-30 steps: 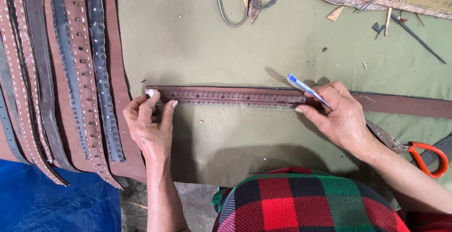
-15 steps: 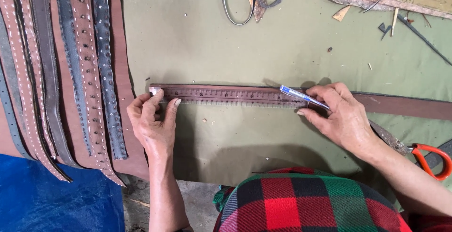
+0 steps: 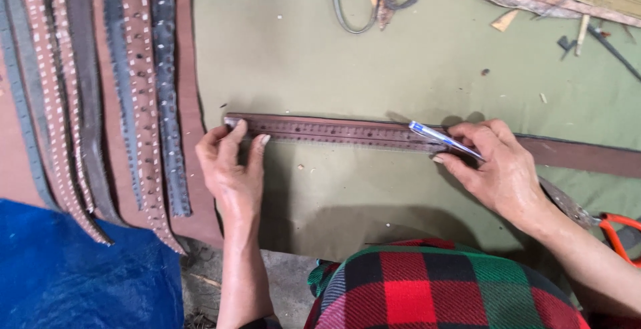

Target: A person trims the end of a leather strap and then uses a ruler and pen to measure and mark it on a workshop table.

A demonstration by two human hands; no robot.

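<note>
Since a moment ago the blue pen (image 3: pixel 441 138) has tipped lower along the metal ruler (image 3: pixel 334 130), pinched in the right hand (image 3: pixel 497 169); the left hand (image 3: pixel 234 169) still presses spread fingers on the ruler's end. Ruler lies, seemingly, atop a brown leather strap (image 3: pixel 587 156) on the green work surface (image 3: pixel 400 62), studded belts (image 3: pixel 143 88) hanging left, orange-handled scissors (image 3: pixel 617 225) at right.

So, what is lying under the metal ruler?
A brown leather strip lies under the ruler; its right part shows past the right hand. The covered part cannot be seen. The left hand presses the ruler's end.
</note>
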